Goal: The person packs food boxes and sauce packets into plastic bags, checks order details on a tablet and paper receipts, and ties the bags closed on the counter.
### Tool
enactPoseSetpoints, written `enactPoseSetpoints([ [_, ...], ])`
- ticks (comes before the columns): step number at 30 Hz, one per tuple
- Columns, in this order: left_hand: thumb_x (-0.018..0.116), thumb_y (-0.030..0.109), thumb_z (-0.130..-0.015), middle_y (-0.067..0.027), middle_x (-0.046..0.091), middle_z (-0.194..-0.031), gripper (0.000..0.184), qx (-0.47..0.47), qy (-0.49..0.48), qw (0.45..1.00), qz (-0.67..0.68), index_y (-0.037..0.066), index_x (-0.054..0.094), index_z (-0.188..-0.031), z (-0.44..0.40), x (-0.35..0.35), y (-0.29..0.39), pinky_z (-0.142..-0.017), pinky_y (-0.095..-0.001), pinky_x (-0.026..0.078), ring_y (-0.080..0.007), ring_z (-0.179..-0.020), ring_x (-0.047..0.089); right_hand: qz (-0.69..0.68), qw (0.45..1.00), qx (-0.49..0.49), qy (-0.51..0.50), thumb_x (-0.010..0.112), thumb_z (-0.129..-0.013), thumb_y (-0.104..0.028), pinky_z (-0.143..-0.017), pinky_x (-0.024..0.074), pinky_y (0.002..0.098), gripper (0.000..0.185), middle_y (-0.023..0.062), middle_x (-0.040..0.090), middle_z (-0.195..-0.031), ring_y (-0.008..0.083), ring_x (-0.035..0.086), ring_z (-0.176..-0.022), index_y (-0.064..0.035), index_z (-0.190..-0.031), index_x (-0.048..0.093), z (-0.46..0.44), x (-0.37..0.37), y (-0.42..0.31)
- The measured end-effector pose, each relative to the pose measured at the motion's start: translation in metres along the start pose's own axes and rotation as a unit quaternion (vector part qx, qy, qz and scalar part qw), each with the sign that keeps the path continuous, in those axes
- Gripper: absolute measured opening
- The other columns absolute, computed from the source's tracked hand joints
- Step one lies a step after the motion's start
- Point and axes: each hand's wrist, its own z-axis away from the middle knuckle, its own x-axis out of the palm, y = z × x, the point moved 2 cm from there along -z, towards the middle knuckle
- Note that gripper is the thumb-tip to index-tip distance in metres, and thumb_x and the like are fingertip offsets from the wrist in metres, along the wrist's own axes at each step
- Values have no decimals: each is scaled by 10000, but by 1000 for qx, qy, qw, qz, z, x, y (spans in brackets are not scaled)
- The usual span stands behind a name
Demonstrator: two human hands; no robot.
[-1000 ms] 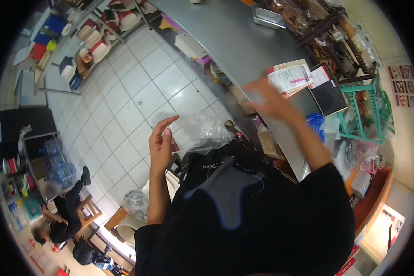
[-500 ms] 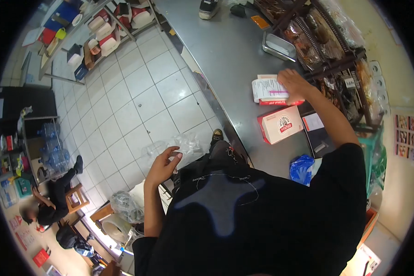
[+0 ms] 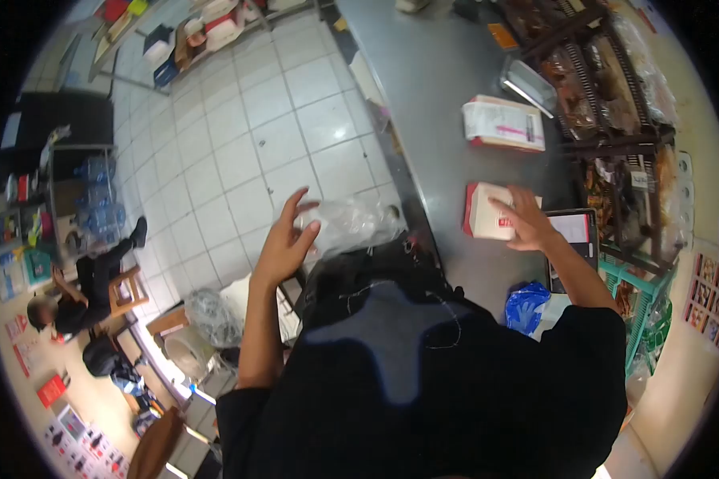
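My right hand point(image 3: 526, 222) lies over a small white-and-red cardboard food box point(image 3: 482, 212), its fingers and thumb gripping the top; part of the lid is hidden under it. Farther along the steel counter point(image 3: 435, 132) a second food box point(image 3: 529, 142) bears a paper receipt point(image 3: 489, 122) with a pink mark. My left hand point(image 3: 284, 243) hovers left of the counter, fingers spread and thumb apart. Close beside its fingertips is a crumpled clear plastic bag point(image 3: 351, 225); no grip on it is visible.
A dark tablet point(image 3: 574, 233) and a blue plastic bundle point(image 3: 526, 307) lie on the counter's near right. A metal tray point(image 3: 529, 86) stands by the rack of packaged food point(image 3: 611, 191). Someone sits at far left, near water jugs point(image 3: 102, 211).
My right hand has left the receipt-covered box and come nearer, onto the other box. My left hand stays raised with its fingers apart. The camera view has shifted.
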Motion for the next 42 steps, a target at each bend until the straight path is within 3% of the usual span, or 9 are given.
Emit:
enactPoseSetpoints([
  [7,439,634,-908,-167,567,-1279,801,129,-151,980,16,71,294,-1458,-3,2,48,-599,-250,498,-148,-594,605,-235,961,-143,14,836,-600,-269,-1072,320,458,1029,231,372,-1359,420,384,-1264,-163,-1479,312,-99,-81,-161],
  [12,711,220,-817,-162,648,-1035,569,104,-128,940,-298,91,476,-1319,43,-16,122,-640,-356,510,-275,-711,664,-573,816,-77,2,759,-648,-456,-1033,364,431,917,244,408,-1307,411,446,-1171,-94,-1415,411,-196,-44,-208],
  [15,674,167,-817,-132,655,-1004,478,225,-22,867,-445,92,503,-1257,38,-26,84,-669,-398,511,-295,-788,673,-203,964,54,163,747,-669,-451,-1037,352,467,844,252,387,-1337,432,401,-1227,-97,-1379,458,-225,-24,-245],
  [20,601,99,-775,-101,637,-938,423,323,-18,753,-573,64,529,-1190,39,37,70,-615,-424,525,-283,-727,680,-276,886,58,367,748,-677,-470,-969,376,537,928,276,384,-1321,443,401,-1212,-130,-1449,361,-279,-40,-326],
  [24,615,122,-781,-149,606,-941,399,360,-83,769,-521,56,547,-1169,75,72,80,-707,-385,533,-294,-818,660,-431,751,112,488,770,-673,-474,-924,416,503,1015,252,420,-1256,429,443,-1155,-108,-1480,275,-330,-70,-331],
  [30,579,112,-820,-146,582,-986,349,435,-38,808,-395,54,554,-1163,62,17,106,-776,-365,506,-300,-926,617,-585,762,130,248,782,-688,-538,-1034,399,404,1133,285,416,-1372,375,458,-1266,-67,-1498,145,-299,-126,-277],
  [34,547,62,-824,-129,575,-1038,301,402,28,888,-223,41,559,-1124,36,-17,91,-811,-388,488,-313,-959,603,-360,869,246,235,769,-759,-428,-1058,363,346,1088,218,411,-1410,284,467,-1250,23,-1496,107,-251,-148,-271],
  [37,528,41,-826,-137,567,-1066,264,442,-7,881,-169,37,557,-1089,36,23,94,-843,-398,483,-317,-1026,588,-688,655,128,284,802,-717,-404,-1060,365,403,1124,262,388,-1412,330,426,-1290,32,-1491,112,-252,-140,-288],
  [42,542,29,-831,-131,552,-1093,248,505,-219,828,-105,50,549,-1078,82,110,116,-816,-382,499,-304,-1034,583,-274,811,216,470,772,-741,-408,-1044,361,494,1089,285,367,-1389,417,426,-1247,-51,-1496,73,-279,-86,-297],
])
